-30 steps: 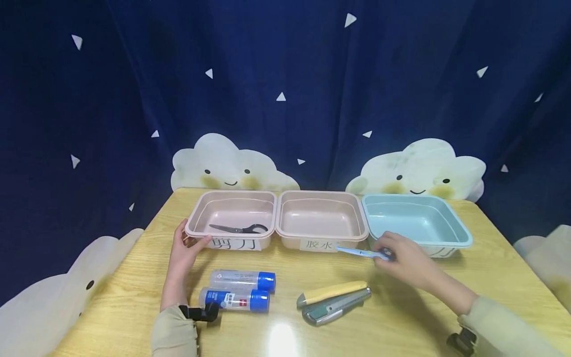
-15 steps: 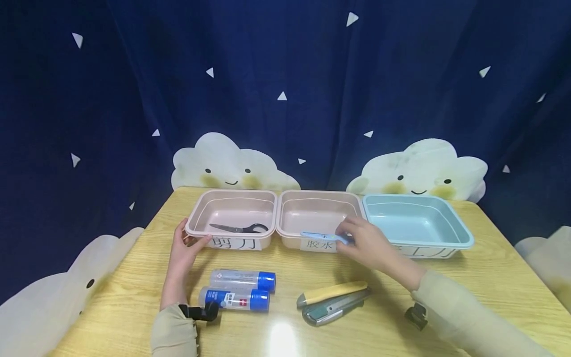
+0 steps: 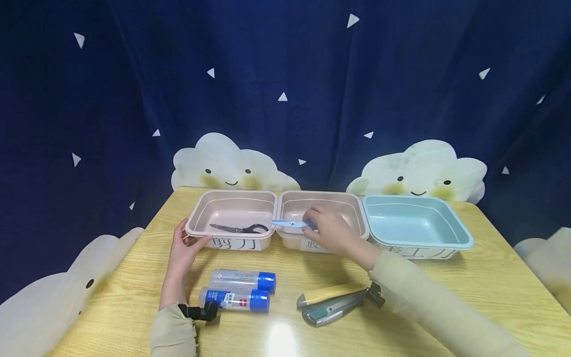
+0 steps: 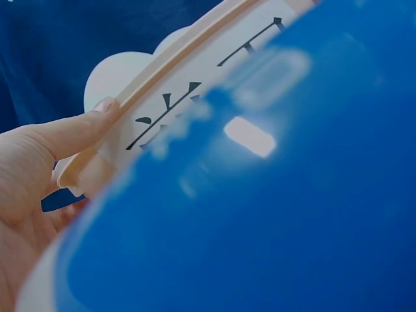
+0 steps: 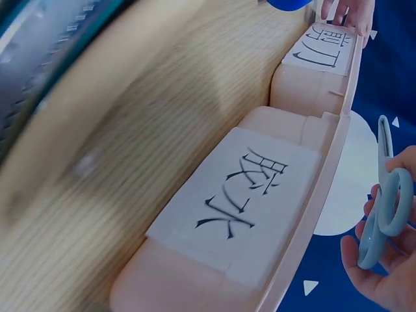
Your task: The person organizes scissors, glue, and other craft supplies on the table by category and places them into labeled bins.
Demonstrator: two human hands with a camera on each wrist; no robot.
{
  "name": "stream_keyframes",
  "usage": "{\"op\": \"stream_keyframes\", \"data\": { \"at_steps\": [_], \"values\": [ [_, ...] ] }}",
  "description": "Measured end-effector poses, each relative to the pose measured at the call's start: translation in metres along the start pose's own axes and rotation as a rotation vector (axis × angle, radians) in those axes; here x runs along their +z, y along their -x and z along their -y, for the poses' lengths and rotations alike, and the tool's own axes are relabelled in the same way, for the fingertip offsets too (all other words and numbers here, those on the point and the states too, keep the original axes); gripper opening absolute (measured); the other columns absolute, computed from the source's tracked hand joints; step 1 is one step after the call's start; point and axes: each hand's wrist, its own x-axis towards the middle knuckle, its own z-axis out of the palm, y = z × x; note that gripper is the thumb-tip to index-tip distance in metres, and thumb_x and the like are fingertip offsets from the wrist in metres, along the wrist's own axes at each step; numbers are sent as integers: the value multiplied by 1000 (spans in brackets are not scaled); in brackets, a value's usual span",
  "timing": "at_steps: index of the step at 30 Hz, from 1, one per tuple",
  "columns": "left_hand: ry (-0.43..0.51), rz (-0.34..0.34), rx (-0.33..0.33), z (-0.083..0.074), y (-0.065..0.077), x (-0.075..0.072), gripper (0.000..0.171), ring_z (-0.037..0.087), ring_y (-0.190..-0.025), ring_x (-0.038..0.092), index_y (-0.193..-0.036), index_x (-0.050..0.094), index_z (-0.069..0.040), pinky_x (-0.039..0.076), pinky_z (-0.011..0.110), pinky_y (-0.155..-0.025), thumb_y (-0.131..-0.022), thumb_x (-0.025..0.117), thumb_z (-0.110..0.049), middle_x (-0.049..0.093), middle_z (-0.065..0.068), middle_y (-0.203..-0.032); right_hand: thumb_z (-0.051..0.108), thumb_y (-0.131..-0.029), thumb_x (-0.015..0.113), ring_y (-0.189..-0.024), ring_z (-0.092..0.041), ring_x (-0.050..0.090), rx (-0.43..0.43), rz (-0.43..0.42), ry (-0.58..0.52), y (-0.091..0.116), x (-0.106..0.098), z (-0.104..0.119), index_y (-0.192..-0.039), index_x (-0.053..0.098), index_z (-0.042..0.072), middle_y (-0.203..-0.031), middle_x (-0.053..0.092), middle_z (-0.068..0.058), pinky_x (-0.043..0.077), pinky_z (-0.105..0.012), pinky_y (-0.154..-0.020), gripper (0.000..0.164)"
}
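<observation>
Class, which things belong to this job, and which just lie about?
Probably belong, judging by the labels:
pale-blue scissors
black-handled scissors
pink scissors bin
pink glue bin
blue bin
glue bottles
utility knives

Just there:
navy curtain
smiling clouds

The left hand (image 3: 184, 249) is held forward, thumb (image 4: 88, 130) spread from the fingers (image 3: 179, 232); the right hand (image 3: 330, 230) is curled in a pinch, its forearm (image 3: 410, 290) angled inward.

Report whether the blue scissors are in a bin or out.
Out. The right hand holds the blue scissors above the middle bin; the right wrist view shows them clear of its rim.
</observation>
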Motion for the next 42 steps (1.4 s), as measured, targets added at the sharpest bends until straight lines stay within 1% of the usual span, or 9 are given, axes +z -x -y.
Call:
{"op": "stream_keyframes", "data": {
  "at_steps": [4,8,13,17,21,27,30,37,42],
  "values": [
    [0,-13,-5,0,0,-1,93,29,-126,34,-147,7,-20,32,40,-101,-79,71,-21,30,16,-143,22,-80,62,-80,-17,55,-13,-13,-9,-14,7,5,-89,66,7,-88,60,-4,48,-33,-77,18],
    [13,-8,2,0,1,0,92,29,-124,35,-147,7,-20,33,39,-100,-80,70,-19,30,16,-142,22,-78,63,-76,-16,54,1,-19,3,-25,14,10,-88,67,8,-86,59,-3,48,-31,-73,18],
    [23,-4,1,0,1,1,92,29,-125,34,-147,7,-20,32,39,-101,-80,70,-20,29,16,-142,23,-75,65,-78,-17,56,24,-25,7,-38,26,17,-85,68,8,-88,60,-4,49,-31,-72,18],
    [10,-9,-6,1,1,1,93,30,-126,34,-147,7,-20,32,41,-102,-79,70,-20,29,16,-143,26,-75,66,-75,-16,54,43,-29,-1,-49,37,22,-84,69,9,-84,59,-2,48,-29,-68,20],
    [20,-1,4,2,0,2,93,30,-126,34,-147,8,-19,32,41,-101,-79,71,-19,30,16,-142,27,-74,66,-76,-16,52,63,-33,9,-58,46,25,-85,70,11,-81,58,0,46,-30,-68,20],
    [18,-10,-6,3,-2,1,93,30,-125,35,-147,8,-20,32,41,-101,-78,72,-20,30,15,-142,27,-75,64,-79,-18,56,77,14,7,-71,52,33,-87,71,13,-86,62,0,47,-31,-70,20],
    [41,-5,-5,3,-2,2,92,29,-126,35,-147,8,-20,32,40,-101,-79,71,-18,30,15,-142,30,-76,64,-81,-19,56,99,40,15,-77,55,38,-89,71,14,-89,63,1,47,-31,-70,22],
    [58,2,1,2,-1,3,92,29,-126,35,-147,8,-20,32,41,-102,-79,71,-20,30,14,-142,29,-77,63,-90,-18,55,196,88,-59,-86,59,51,-92,71,14,-97,62,0,48,-33,-71,23],
    [61,-1,-8,2,-1,3,93,29,-126,35,-147,8,-20,33,41,-102,-78,71,-20,29,14,-142,29,-77,63,-93,-18,57,228,48,-114,-92,62,60,-91,71,14,-99,64,0,48,-33,-76,22]
  ]
}}
